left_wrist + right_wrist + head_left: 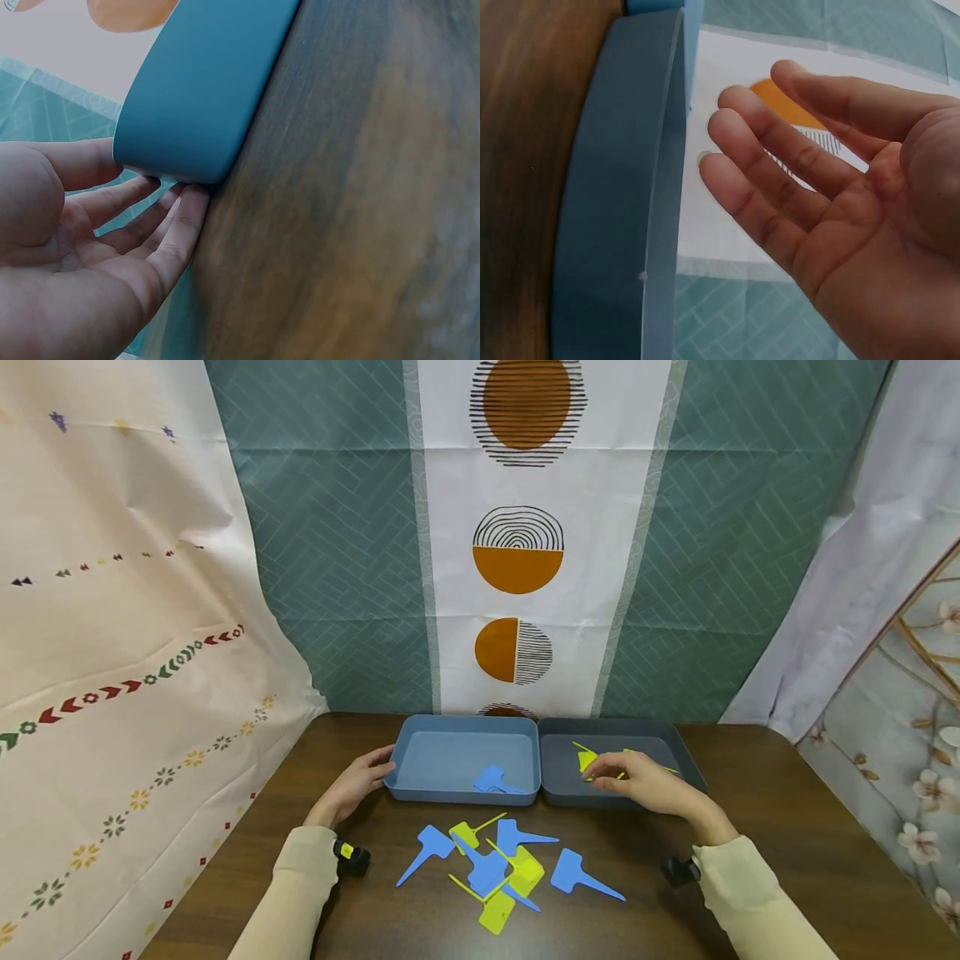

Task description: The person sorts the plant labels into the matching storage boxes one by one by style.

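My left hand (358,787) is at the left end of the light blue tray (435,760). In the left wrist view, its mostly straight fingers (176,232) touch that tray's end wall. Over the dark grey tray (557,764) hovers my right hand (637,779), fingers loosely bent and nothing between them in the right wrist view. Blue T-shaped plant labels (492,779) lie in the light blue tray. Yellow plant labels (587,761) are in the dark grey one, partly hidden by the right hand.
On the brown table (420,935), in front of the trays, lies a loose group of plant labels. Several are blue (572,870) and a few yellow (495,912), some overlapping. The trays stand side by side before a patterned curtain (337,568).
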`<state>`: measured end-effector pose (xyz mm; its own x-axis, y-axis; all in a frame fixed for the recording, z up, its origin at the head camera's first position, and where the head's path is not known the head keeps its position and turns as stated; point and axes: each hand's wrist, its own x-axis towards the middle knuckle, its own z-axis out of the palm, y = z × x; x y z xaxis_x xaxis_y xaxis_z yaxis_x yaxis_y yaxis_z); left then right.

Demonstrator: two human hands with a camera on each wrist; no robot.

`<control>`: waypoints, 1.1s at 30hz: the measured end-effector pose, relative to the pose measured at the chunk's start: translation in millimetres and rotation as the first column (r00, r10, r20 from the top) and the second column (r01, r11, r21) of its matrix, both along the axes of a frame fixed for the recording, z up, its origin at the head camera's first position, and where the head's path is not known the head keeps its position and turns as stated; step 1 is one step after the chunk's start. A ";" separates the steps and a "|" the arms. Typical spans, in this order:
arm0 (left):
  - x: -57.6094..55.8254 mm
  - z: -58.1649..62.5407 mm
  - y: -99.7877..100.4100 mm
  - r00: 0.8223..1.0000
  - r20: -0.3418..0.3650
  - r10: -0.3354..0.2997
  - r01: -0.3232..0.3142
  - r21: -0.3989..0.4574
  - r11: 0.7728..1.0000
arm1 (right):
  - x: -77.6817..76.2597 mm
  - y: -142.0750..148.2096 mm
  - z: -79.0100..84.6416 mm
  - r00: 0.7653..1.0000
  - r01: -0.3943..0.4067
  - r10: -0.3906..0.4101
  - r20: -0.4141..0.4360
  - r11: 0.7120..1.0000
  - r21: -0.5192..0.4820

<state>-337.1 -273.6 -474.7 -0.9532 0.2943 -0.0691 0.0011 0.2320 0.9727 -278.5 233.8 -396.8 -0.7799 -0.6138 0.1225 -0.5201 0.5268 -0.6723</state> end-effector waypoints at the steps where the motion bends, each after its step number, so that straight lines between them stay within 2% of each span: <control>1: -0.4 0.3 0.8 1.000 0.002 0.002 -0.002 0.001 1.000 | 1.9 -1.5 -0.6 1.000 -0.011 0.011 0.001 1.000 0.004; 5: -1.9 2.1 1.2 1.000 0.003 0.008 -0.008 0.005 1.000 | 7.8 -12.6 -1.0 0.997 -0.073 0.072 0.027 0.996 0.049; 9: -3.6 2.6 1.0 1.000 0.003 0.002 -0.002 0.003 1.000 | 14.5 -26.1 -2.7 0.986 -0.146 0.134 0.103 0.983 0.113; 13: -4.2 1.4 1.7 1.000 0.002 -0.003 0.003 -0.003 1.000 | 20.2 -36.6 -9.3 0.975 -0.164 0.139 0.171 0.977 0.137; 18: -2.0 -0.8 1.1 1.000 0.004 0.009 -0.009 -0.007 1.000 | 26.1 -47.6 -17.4 0.968 -0.161 0.121 0.221 0.971 0.174; 25: 0.1 -3.2 1.2 1.000 0.012 0.008 -0.008 -0.011 1.000 | 38.0 -61.2 -25.0 0.984 -0.140 0.098 0.151 0.946 0.292; 33: -0.3 -0.4 2.2 1.000 0.006 0.002 -0.002 -0.003 1.000 | 52.6 -77.9 -28.2 0.992 -0.026 -0.032 0.126 0.900 0.436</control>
<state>-337.4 -271.4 -475.1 -0.9533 0.2924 -0.0759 -0.0055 0.2346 0.9721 -225.9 155.9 -425.0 -0.7727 -0.5806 -0.2566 -0.4440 0.7833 -0.4351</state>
